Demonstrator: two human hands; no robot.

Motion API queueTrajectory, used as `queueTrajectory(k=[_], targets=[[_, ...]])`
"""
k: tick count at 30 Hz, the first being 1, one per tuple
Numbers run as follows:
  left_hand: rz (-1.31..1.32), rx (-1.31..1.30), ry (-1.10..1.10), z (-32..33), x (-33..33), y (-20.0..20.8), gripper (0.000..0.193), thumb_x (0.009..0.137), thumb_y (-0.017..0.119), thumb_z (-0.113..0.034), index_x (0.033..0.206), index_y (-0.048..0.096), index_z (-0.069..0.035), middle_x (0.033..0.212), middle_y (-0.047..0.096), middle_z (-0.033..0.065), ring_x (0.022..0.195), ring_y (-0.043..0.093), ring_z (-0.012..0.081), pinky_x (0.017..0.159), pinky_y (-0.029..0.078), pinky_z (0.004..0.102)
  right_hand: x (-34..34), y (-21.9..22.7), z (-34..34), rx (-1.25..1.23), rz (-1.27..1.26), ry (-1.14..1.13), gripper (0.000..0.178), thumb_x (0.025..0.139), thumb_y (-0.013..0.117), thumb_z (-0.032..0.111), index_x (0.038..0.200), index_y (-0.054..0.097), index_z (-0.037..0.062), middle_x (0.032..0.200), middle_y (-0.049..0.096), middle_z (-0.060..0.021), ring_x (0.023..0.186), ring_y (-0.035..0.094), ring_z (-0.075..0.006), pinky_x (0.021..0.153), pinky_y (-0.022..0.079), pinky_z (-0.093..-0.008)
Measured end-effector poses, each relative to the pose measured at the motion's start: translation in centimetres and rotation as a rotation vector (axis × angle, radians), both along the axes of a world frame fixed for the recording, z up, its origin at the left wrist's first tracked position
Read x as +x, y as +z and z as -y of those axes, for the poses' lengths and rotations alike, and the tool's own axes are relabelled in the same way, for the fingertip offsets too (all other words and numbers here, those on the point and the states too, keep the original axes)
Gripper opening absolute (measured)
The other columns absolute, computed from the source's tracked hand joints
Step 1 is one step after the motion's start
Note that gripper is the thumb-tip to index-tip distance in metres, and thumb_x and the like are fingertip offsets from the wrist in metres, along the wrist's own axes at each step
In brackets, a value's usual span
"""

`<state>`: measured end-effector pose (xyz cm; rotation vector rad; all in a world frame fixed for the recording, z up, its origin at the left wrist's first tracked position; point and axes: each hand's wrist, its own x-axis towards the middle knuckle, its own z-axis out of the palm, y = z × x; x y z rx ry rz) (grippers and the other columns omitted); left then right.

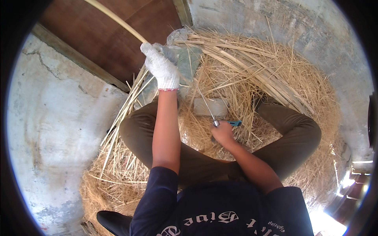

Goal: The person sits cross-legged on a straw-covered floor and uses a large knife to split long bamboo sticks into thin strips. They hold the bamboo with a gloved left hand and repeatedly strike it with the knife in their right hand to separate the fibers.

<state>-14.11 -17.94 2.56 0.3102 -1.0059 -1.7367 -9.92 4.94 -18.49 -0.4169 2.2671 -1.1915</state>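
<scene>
Rod of pale yellow, cane-like material [117,18] runs from the left hand [160,65] toward ten o'clock and out past the rim of the view. That hand, at eleven o'clock from the centre, wears a white knitted glove with a pinkish-red cuff edge; its fingers are closed round the rod. At four o'clock, the bare right hand [223,133] is wrapped firmly about the hidden handle of a slim metal tool with a silver collar [215,122], its thin shaft pointing to eleven o'clock. Whether the tip touches anything, I cannot tell. Beside the fist, at two o'clock from it, sits a small teal object [235,123]. A grey, brick-shaped block [210,107] lies between bent legs in dark olive-brown trousers [291,122]. Long, flat, straw-coloured strips [252,67] stretch from twelve toward three o'clock over loose, tan shavings [315,94].
</scene>
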Motion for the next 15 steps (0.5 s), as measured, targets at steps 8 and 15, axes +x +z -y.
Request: queueTrajectory(k=[8,15], targets=[[0.062,-0.052,-0.023,-1.9,-0.2,0.3,0.06,0.107,0.041,-0.061,0.065,0.038,-0.018,0.055,0.034,-0.0037,0.045,0.03,0.0112,0.044,0.023,0.0304,-1.2,-2.7,-1.4,0.082,0.502,-0.094,0.026,0.079,0.066,0.017,0.07,0.062,-0.0071,0.062,0.063,-0.0209,0.062,0.067,-0.0316,0.063,0.052,-0.0473],[-0.003,-0.047,-0.025,-2.1,0.2,0.7,0.067,0.102,0.045,-0.068,0.059,0.031,-0.019,0.051,0.025,-0.0038,0.044,0.022,0.0133,0.044,0.017,0.033,-0.2,-2.0,-0.1,-0.013,0.007,0.019,0.025,0.083,0.066,0.017,0.07,0.064,-0.004,0.058,0.062,-0.0159,0.051,0.059,-0.028,0.055,0.047,-0.0427]])
